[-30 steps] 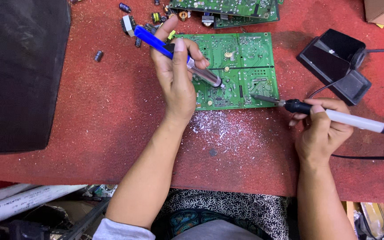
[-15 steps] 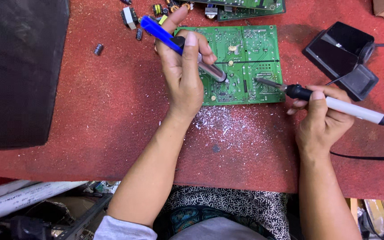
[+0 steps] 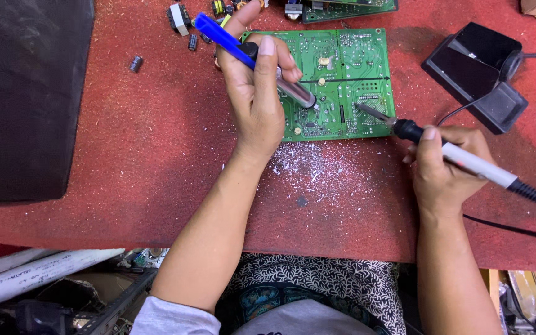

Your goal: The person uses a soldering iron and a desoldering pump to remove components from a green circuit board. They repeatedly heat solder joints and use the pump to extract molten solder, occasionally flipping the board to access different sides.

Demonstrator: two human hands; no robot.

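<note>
A red mat (image 3: pixel 156 155) covers the bench, and a large black slab (image 3: pixel 26 93) lies on its left edge. A green board (image 3: pixel 348 80) lies flat near the far edge, towards the middle, with a second board (image 3: pixel 348 7) just beyond it. A black stand (image 3: pixel 476 74) sits near the far right corner. Silvery flecks (image 3: pixel 317 167) are scattered on the mat just in front of the board. The left hand (image 3: pixel 255 99) is closed around a blue pump (image 3: pixel 249 59), its tip (image 3: pixel 308 102) set on the board. The right hand (image 3: pixel 445 170) is clenched on a corded iron (image 3: pixel 466 162), whose tip (image 3: pixel 367 111) touches the board's near right part. Small loose parts (image 3: pixel 184 25) lie by the far edge. The board is judged light, stiff and fragile, best taken by its bare edges; the iron only by its handle
</note>
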